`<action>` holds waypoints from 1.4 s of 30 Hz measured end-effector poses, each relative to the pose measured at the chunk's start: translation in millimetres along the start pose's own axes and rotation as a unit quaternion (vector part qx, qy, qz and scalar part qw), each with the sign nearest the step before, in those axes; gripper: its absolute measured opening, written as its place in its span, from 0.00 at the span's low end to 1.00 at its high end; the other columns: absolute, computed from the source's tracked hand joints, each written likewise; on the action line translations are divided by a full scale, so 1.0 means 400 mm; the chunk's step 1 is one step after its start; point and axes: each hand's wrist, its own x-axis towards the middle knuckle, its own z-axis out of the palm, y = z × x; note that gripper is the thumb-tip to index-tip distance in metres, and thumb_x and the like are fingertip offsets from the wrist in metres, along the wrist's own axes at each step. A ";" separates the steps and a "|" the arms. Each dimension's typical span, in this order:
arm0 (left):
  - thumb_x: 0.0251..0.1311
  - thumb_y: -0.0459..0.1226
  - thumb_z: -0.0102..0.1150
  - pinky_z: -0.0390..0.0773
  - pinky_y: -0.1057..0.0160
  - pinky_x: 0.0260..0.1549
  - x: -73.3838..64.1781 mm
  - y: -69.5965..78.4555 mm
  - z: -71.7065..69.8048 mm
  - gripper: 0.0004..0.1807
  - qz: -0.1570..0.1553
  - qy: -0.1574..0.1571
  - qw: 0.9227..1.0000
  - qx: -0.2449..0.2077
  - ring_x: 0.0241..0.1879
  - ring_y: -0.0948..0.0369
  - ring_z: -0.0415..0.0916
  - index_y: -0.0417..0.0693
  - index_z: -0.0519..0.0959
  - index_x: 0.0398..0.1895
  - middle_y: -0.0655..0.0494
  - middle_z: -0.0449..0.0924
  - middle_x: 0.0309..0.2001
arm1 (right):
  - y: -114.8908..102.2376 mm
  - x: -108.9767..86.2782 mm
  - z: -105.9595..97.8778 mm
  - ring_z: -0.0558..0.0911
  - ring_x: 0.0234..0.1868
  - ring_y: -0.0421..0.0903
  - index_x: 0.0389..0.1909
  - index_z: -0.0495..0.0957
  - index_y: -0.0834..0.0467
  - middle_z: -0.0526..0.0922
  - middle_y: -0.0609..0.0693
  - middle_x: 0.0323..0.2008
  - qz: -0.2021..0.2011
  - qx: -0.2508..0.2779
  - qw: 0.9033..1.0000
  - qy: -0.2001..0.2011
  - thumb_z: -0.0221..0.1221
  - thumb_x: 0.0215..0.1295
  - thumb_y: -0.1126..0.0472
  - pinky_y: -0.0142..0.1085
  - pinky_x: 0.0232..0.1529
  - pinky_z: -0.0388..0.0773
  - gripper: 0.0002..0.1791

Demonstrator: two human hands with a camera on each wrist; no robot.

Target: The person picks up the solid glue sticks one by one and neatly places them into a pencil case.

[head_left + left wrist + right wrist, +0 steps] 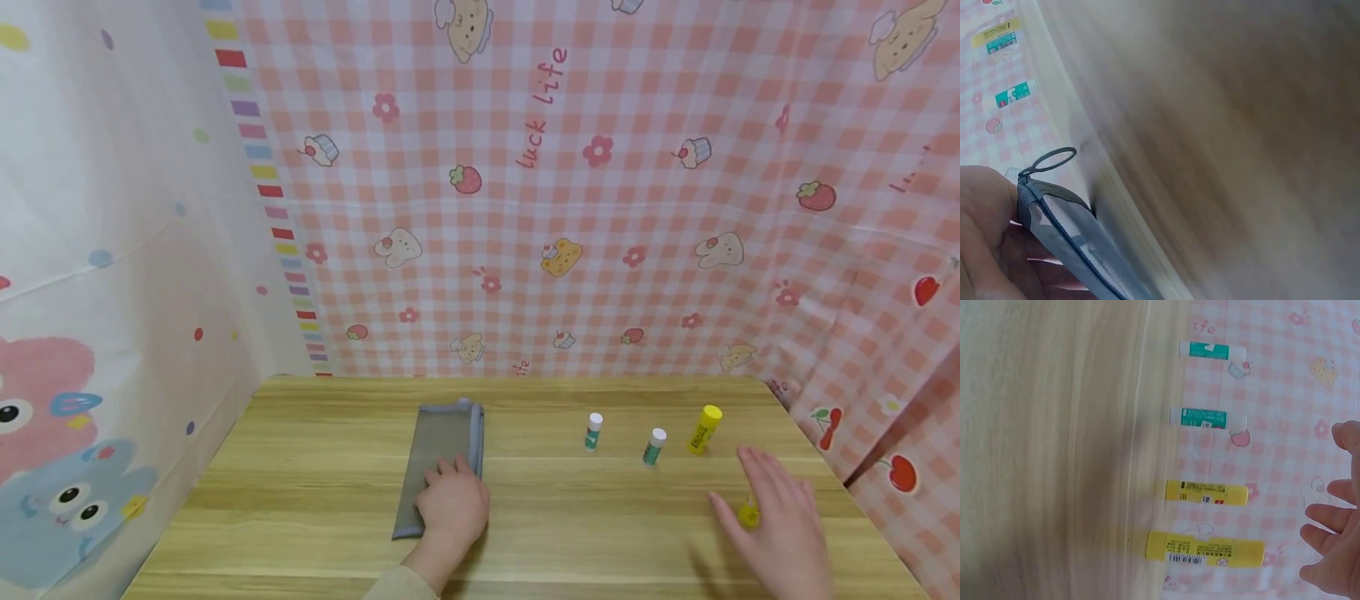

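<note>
Head view: left hand laid over a gray zippered pouch, with fingers loosely spread across the top face. Pouch flat on the wood-grain table, left of the middle, well in from the left edge and just short of the far edge. In the left wrist view, a zipper along the pouch's side, with a loop pull at one end. Right hand wide open near the table's right edge, with thumb well apart from fingers and nothing in hold; between them as seen from above, a near yellow glue stick, apart from the fingers in the right wrist view. Farther back, upright, a far yellow glue stick, then leftward two white-and-green glue sticks, also upright, with wood showing in every gap. Broad open room between pouch and leftmost stick; tighter room toward the right edge. Beyond the far edge, pink gingham cloth.
</note>
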 end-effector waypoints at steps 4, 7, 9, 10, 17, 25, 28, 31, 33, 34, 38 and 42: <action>0.61 0.43 0.57 0.77 0.36 0.25 -0.001 -0.002 0.002 0.26 0.005 0.007 1.000 -0.004 0.48 0.36 0.75 0.34 0.77 0.57 0.30 0.76 0.54 | 0.010 -0.001 -0.009 0.66 0.60 0.75 0.63 0.67 0.73 0.69 0.76 0.59 0.017 -0.004 1.000 -0.002 0.67 0.60 0.57 0.65 0.69 0.40 0.36; 0.61 0.43 0.56 0.77 0.36 0.24 -0.001 -0.004 0.004 0.26 0.003 0.017 1.000 -0.016 0.47 0.36 0.75 0.33 0.77 0.57 0.30 0.76 0.54 | 0.021 -0.001 -0.013 0.65 0.61 0.75 0.63 0.67 0.74 0.69 0.76 0.59 0.034 -0.004 0.999 -0.004 0.67 0.60 0.58 0.66 0.69 0.41 0.36; 0.60 0.42 0.56 0.78 0.37 0.24 -0.001 -0.005 0.001 0.26 -0.001 0.022 0.999 -0.027 0.48 0.36 0.76 0.33 0.77 0.57 0.30 0.76 0.54 | 0.030 -0.001 -0.014 0.66 0.60 0.75 0.62 0.67 0.74 0.70 0.76 0.59 0.041 0.000 0.999 0.001 0.67 0.60 0.59 0.66 0.68 0.42 0.35; 0.61 0.42 0.56 0.78 0.37 0.24 -0.001 -0.006 -0.001 0.26 -0.002 0.023 0.999 -0.033 0.48 0.36 0.76 0.33 0.77 0.57 0.30 0.76 0.54 | 0.035 -0.001 -0.014 0.66 0.60 0.75 0.62 0.67 0.74 0.70 0.76 0.58 0.041 0.002 0.999 0.007 0.67 0.59 0.59 0.66 0.68 0.44 0.35; 0.61 0.41 0.55 0.79 0.38 0.26 -0.003 -0.012 -0.014 0.26 -0.007 0.032 0.998 -0.056 0.49 0.36 0.76 0.33 0.77 0.58 0.30 0.77 0.54 | 0.065 -0.001 -0.016 0.67 0.56 0.76 0.63 0.67 0.74 0.71 0.77 0.56 0.063 0.016 0.998 0.022 0.68 0.58 0.62 0.66 0.64 0.53 0.36; 0.62 0.41 0.53 0.79 0.37 0.28 -0.002 -0.016 -0.012 0.26 -0.014 0.035 0.996 -0.079 0.50 0.36 0.76 0.33 0.76 0.59 0.30 0.77 0.54 | 0.085 0.000 -0.029 0.66 0.56 0.78 0.67 0.60 0.77 0.66 0.80 0.60 0.146 0.019 0.989 -0.026 0.66 0.63 0.57 0.71 0.56 0.58 0.41; 0.63 0.41 0.52 0.79 0.36 0.30 -0.002 -0.017 -0.012 0.25 -0.016 0.036 0.995 -0.088 0.50 0.36 0.76 0.33 0.76 0.59 0.30 0.77 0.55 | 0.093 0.000 -0.030 0.66 0.56 0.79 0.67 0.59 0.77 0.65 0.81 0.59 0.165 0.018 0.985 -0.038 0.66 0.63 0.56 0.71 0.54 0.60 0.41; 0.64 0.41 0.51 0.79 0.35 0.32 -0.001 -0.018 -0.013 0.25 -0.019 0.032 0.995 -0.094 0.51 0.36 0.76 0.33 0.76 0.60 0.30 0.77 0.55 | 0.099 0.001 -0.030 0.65 0.56 0.79 0.68 0.57 0.77 0.65 0.81 0.60 0.184 0.020 0.981 -0.051 0.65 0.64 0.55 0.71 0.54 0.60 0.43; 0.64 0.41 0.51 0.79 0.35 0.33 -0.001 -0.018 -0.015 0.25 -0.022 0.030 0.995 -0.098 0.52 0.36 0.76 0.34 0.75 0.60 0.31 0.77 0.56 | 0.103 0.002 -0.030 0.65 0.57 0.78 0.68 0.56 0.77 0.64 0.81 0.60 0.194 0.027 0.979 -0.058 0.65 0.64 0.54 0.70 0.54 0.60 0.43; 0.64 0.41 0.50 0.79 0.35 0.33 -0.001 -0.019 -0.015 0.25 -0.023 0.031 0.994 -0.101 0.51 0.36 0.76 0.34 0.75 0.60 0.31 0.77 0.56 | 0.105 0.003 -0.029 0.65 0.57 0.78 0.68 0.56 0.78 0.64 0.81 0.60 0.198 0.030 0.978 -0.061 0.65 0.65 0.54 0.70 0.54 0.61 0.44; 0.65 0.40 0.50 0.79 0.35 0.33 -0.002 -0.020 -0.019 0.24 -0.028 0.034 0.992 -0.118 0.51 0.37 0.76 0.34 0.76 0.60 0.31 0.76 0.56 | 0.109 0.005 -0.027 0.66 0.57 0.75 0.69 0.55 0.78 0.65 0.81 0.60 0.218 0.044 0.972 -0.078 0.64 0.66 0.53 0.69 0.54 0.62 0.45; 0.66 0.40 0.48 0.78 0.34 0.36 -0.002 -0.022 -0.020 0.24 -0.032 0.025 0.990 -0.131 0.52 0.37 0.75 0.34 0.75 0.61 0.31 0.76 0.57 | 0.112 0.010 -0.023 0.68 0.57 0.74 0.68 0.55 0.79 0.65 0.80 0.59 0.249 0.052 0.962 -0.101 0.63 0.68 0.52 0.66 0.55 0.64 0.44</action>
